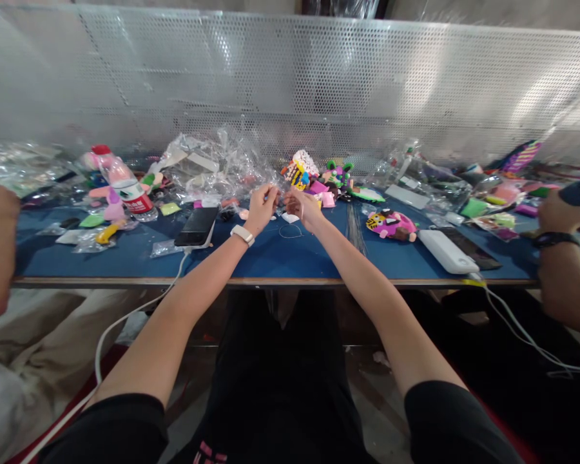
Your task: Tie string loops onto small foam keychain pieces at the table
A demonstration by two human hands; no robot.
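My left hand (261, 206), with a white band on the wrist, and my right hand (303, 206) meet close together just above the blue table. The fingers of both are pinched together; whatever lies between them is too small to make out. Below them a thin, clear-looking loop of thread or wire (290, 232) rests on the tabletop, beside a small white piece (290, 218). Just beyond the hands sit a yellow-and-black striped clay figure (297, 175) and pink packets (325, 193). A bundle of thin strands (356, 231) lies to the right of my right hand.
A pink-and-yellow clay figure (390, 225) and white power bank (447, 251) are on the right. A phone (198, 227) with a cable and a water bottle (131, 192) are on the left. Plastic bags (212, 161) line the perforated metal panel (270, 71). Other people's arms flank both sides.
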